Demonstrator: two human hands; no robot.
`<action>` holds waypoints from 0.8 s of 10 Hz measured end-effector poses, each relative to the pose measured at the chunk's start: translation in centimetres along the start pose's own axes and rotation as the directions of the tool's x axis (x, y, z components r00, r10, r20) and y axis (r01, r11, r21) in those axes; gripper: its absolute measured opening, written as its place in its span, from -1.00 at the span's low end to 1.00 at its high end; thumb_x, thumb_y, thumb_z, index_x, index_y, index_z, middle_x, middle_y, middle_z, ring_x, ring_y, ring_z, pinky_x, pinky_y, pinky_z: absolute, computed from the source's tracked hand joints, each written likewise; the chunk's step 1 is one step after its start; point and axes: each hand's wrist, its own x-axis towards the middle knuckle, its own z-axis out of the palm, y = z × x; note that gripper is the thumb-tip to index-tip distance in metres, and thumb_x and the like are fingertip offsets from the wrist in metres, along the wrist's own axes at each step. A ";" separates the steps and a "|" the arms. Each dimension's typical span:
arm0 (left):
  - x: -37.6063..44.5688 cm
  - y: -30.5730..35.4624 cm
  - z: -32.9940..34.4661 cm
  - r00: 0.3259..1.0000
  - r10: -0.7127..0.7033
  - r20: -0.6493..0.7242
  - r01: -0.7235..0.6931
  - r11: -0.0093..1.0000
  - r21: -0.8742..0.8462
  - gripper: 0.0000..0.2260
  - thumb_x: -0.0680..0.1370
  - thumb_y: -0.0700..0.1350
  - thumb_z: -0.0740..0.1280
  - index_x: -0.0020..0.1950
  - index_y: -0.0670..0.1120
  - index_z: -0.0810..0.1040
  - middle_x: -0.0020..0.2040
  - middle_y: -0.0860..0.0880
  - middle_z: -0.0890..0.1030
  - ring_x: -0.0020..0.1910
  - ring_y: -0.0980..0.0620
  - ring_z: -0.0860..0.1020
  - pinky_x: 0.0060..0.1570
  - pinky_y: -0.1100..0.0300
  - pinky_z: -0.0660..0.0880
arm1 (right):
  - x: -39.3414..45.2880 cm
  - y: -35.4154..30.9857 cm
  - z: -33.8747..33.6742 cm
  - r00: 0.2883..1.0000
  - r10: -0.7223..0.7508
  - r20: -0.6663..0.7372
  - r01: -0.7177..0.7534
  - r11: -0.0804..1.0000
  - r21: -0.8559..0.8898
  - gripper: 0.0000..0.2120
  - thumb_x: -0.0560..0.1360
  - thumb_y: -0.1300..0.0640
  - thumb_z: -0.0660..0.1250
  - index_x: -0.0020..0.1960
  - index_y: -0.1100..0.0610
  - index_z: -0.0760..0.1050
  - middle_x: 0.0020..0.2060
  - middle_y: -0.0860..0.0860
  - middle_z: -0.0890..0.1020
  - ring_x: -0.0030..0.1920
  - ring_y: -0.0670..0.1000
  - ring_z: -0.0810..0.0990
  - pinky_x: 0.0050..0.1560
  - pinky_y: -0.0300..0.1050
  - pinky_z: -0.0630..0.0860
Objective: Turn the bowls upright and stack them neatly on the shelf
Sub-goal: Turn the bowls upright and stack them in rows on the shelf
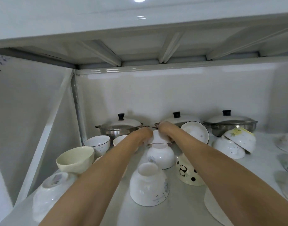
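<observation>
Nearest: one upturned white bowl (149, 185) on the shelf (180, 207). Behind it, left hand (144, 135) and right hand (164, 129) both clasp a small white bowl (158, 138).

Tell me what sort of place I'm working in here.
Probably a kitchen storage shelf: lidded steel pots line the back wall, ceramic bowls lie scattered, many upside down, and both hands hold a white bowl.

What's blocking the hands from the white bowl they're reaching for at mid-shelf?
Nothing visible. The left hand and right hand already grip the white bowl from either side, in front of the steel pots.
</observation>
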 end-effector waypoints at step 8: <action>3.2 0.2 -2.4 0.988 0.053 -0.147 -0.061 0.997 -0.049 -0.59 0.56 0.12 0.26 0.11 -0.24 0.50 -0.18 -0.16 0.51 -0.15 -0.12 0.53 0.14 0.03 0.57 | 0.4 -1.6 -1.1 0.993 0.108 -0.040 -0.078 0.889 0.452 -0.57 0.60 -0.03 0.04 0.23 0.27 0.43 0.11 0.23 0.56 0.14 0.23 0.55 0.10 -0.05 0.47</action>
